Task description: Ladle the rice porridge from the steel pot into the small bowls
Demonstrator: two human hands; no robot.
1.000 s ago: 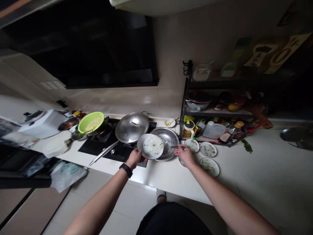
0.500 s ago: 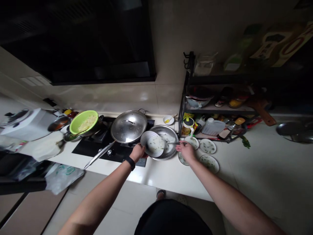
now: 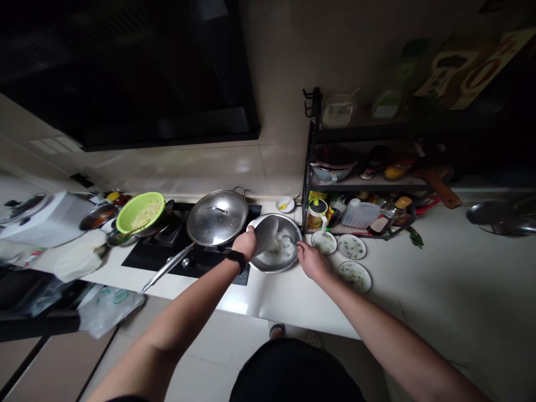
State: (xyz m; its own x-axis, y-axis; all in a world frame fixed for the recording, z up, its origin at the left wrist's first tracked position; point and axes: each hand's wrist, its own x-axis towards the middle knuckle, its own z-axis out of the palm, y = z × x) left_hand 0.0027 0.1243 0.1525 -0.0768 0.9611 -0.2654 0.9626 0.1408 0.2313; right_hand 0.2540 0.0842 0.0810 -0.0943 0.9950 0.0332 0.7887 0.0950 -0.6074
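Observation:
My left hand [image 3: 245,243], wearing a black wristband, is closed on the edge of a round dish with a dotted, perforated-looking surface [image 3: 267,233]. The dish is tilted steeply over a wide steel bowl [image 3: 274,269]. Cloudy whitish liquid lies in the bowl. At the bowl's right rim, my right hand [image 3: 312,261] grips a thin metal utensil [image 3: 288,240] whose far end is down in the bowl; its kind is unclear. Beside this hand stand a small plate [image 3: 324,242], a second plate [image 3: 352,247] and a third plate [image 3: 354,276], all whitish with green bits.
Left of the bowl, a lidded pan [image 3: 218,218] sits on the black stove [image 3: 196,259], its long handle reaching over the counter edge. Farther left is a green basin [image 3: 140,213]. A small white bowl [image 3: 285,205] and a seasoning rack [image 3: 310,167] stand behind.
My left hand has moved right and tipped the dish over the bowl; its whitish contents with green bits no longer face me. My right hand has shifted slightly down and left.

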